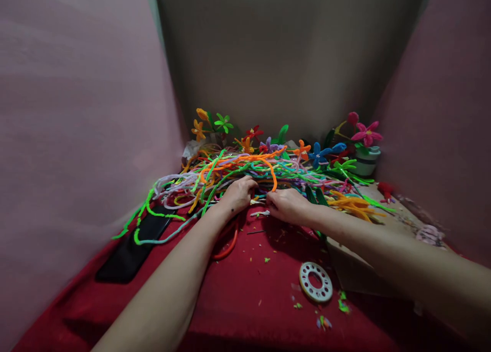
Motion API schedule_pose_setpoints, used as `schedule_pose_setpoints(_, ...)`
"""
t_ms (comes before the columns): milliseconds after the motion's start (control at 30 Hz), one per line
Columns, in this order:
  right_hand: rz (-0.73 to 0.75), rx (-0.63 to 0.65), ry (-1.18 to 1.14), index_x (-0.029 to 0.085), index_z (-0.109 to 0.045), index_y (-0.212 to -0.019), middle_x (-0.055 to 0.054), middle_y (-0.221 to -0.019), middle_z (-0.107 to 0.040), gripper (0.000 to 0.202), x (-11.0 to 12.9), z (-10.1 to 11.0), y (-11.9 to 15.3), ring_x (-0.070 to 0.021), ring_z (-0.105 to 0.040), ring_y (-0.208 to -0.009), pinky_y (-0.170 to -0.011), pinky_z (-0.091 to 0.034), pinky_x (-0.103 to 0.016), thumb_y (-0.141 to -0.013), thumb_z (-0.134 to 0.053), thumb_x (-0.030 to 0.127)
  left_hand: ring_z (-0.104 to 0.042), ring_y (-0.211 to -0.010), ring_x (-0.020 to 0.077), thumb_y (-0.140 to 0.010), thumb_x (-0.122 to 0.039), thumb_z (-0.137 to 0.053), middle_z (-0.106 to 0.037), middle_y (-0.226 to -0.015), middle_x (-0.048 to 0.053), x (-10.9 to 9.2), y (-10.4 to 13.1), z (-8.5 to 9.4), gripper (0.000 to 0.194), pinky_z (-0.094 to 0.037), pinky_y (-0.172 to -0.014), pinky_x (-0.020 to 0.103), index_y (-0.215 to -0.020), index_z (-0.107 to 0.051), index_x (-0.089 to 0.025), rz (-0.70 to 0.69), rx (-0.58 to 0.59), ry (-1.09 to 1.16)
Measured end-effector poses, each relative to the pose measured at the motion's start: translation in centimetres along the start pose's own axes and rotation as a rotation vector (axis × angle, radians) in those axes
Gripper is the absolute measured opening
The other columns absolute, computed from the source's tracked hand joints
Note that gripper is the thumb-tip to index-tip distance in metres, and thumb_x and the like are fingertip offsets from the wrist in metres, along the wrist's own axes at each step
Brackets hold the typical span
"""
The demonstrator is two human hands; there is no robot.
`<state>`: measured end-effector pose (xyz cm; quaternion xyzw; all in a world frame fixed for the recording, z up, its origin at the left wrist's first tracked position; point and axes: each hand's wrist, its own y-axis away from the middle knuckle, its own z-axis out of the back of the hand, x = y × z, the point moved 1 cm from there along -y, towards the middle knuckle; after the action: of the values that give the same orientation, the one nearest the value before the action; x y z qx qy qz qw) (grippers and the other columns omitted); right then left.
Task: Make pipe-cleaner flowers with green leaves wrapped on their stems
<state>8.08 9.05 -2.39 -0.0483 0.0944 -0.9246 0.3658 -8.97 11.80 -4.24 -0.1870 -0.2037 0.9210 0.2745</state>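
Note:
A tangled heap of many-coloured pipe cleaners point(230, 170) lies across the table in front of me. My left hand point(240, 193) is at the near edge of the heap, its fingers curled in; whatever they hold is hidden. Just to its right, my right hand point(286, 204) is closed, thumb side toward the left hand. An orange pipe cleaner point(273, 174) arcs down from the heap into the right hand's fingers. Small white pieces point(260, 213) and a thin dark stick point(256, 232) lie on the cloth below the hands. Scissors-like red loops point(229, 247) show partly under my left wrist.
Finished pipe-cleaner flowers stand behind the heap, including a pink flower point(367, 133) by a pale pot point(367, 161). A black phone point(126, 257) lies left, and a white tape spool point(315, 282) front right. Cardboard point(353, 265) lies under my right forearm. Scraps dot the red cloth point(245, 301).

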Motion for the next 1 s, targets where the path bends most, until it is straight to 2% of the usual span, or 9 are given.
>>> schedule_pose_setpoints(167,0.000,-0.175,-0.160,0.016,-0.063,-0.081,-0.002,-0.071,-0.065,0.016,-0.5,2.8,0.2,-0.0105,-0.056,-0.062,-0.058,-0.039,-0.019,-0.075,-0.049,0.014,-0.061,-0.086,0.0168,-0.072,-0.003,-0.044,-0.066,-0.093,0.007,-0.1,0.1,-0.1,0.033,-0.047,-0.080,0.025,-0.092,-0.068,-0.014,-0.012,0.034,-0.003)
schedule_pose_setpoints(233,-0.007,-0.284,-0.282,0.015,-0.061,-0.080,0.000,-0.067,-0.061,0.014,-0.6,4.1,0.3,-0.0085,-0.050,-0.057,-0.054,-0.037,-0.018,-0.077,-0.048,0.017,-0.060,-0.089,0.0167,-0.073,-0.004,-0.044,-0.066,-0.097,0.007,-0.1,0.1,-0.1,0.033,-0.046,-0.083,0.025,-0.095,-0.067,-0.014,-0.023,0.045,-0.015)
schedule_pose_setpoints(367,-0.063,-0.572,-0.807,0.016,-0.056,-0.072,0.004,-0.059,-0.052,0.006,-1.0,6.1,1.3,-0.0063,-0.041,-0.048,-0.046,-0.033,-0.018,-0.075,-0.053,0.021,-0.060,-0.091,0.0161,-0.075,-0.006,-0.046,-0.066,-0.098,0.006,-0.2,0.2,0.1,0.031,-0.045,-0.085,0.024,-0.096,-0.067,-0.015,-0.051,0.085,-0.060)
schedule_pose_setpoints(500,-0.188,-0.721,-1.265,0.018,-0.052,-0.070,0.006,-0.054,-0.050,0.008,-1.8,6.2,2.9,-0.0046,-0.038,-0.040,-0.037,-0.027,-0.018,-0.072,-0.058,0.020,-0.058,-0.094,0.0180,-0.076,-0.011,-0.048,-0.067,-0.095,0.005,-1.0,0.5,0.8,0.026,-0.045,-0.083,0.027,-0.092,-0.068,-0.019,-0.061,0.130,-0.144)
schedule_pose_setpoints(567,-0.262,-0.743,-1.398,0.018,-0.052,-0.067,0.006,-0.053,-0.052,0.010,-2.3,5.8,3.9,-0.0043,-0.038,-0.038,-0.035,-0.025,-0.017,-0.070,-0.061,0.019,-0.057,-0.093,0.0196,-0.078,-0.014,-0.049,-0.066,-0.096,0.007,-1.7,0.6,1.3,0.022,-0.045,-0.080,0.029,-0.089,-0.068,-0.020,-0.049,0.143,-0.193)
schedule_pose_setpoints(700,-0.371,-0.675,-1.550,0.016,-0.055,-0.065,0.002,-0.057,-0.060,0.010,-3.1,4.5,5.8,-0.0041,-0.039,-0.035,-0.032,-0.021,-0.018,-0.068,-0.064,0.021,-0.055,-0.094,0.0222,-0.080,-0.019,-0.049,-0.064,-0.097,0.010,-3.5,0.8,2.4,0.018,-0.045,-0.076,0.030,-0.087,-0.066,-0.018,-0.024,0.168,-0.270)
schedule_pose_setpoints(867,-0.371,-0.602,-1.689,0.015,-0.058,-0.066,0.001,-0.058,-0.062,0.011,-3.6,3.2,6.9,-0.0033,-0.039,-0.035,-0.032,-0.022,-0.017,-0.065,-0.066,0.022,-0.056,-0.086,0.0206,-0.080,-0.017,-0.047,-0.063,-0.090,0.009,-6.3,1.3,3.7,0.018,-0.043,-0.068,0.028,-0.081,-0.065,-0.018,0.021,0.189,-0.323)
schedule_pose_setpoints(1000,-0.389,-0.585,-1.748,0.014,-0.059,-0.065,0.003,-0.054,-0.058,0.014,-3.5,2.9,7.0,-0.0030,-0.039,-0.035,-0.032,-0.022,-0.017,-0.062,-0.070,0.022,-0.055,-0.071,0.0185,-0.082,-0.025,-0.046,-0.062,-0.077,0.007,-8.6,1.4,4.9,0.020,-0.039,-0.062,0.027,-0.077,-0.064,-0.017,0.257,0.136,-0.205)
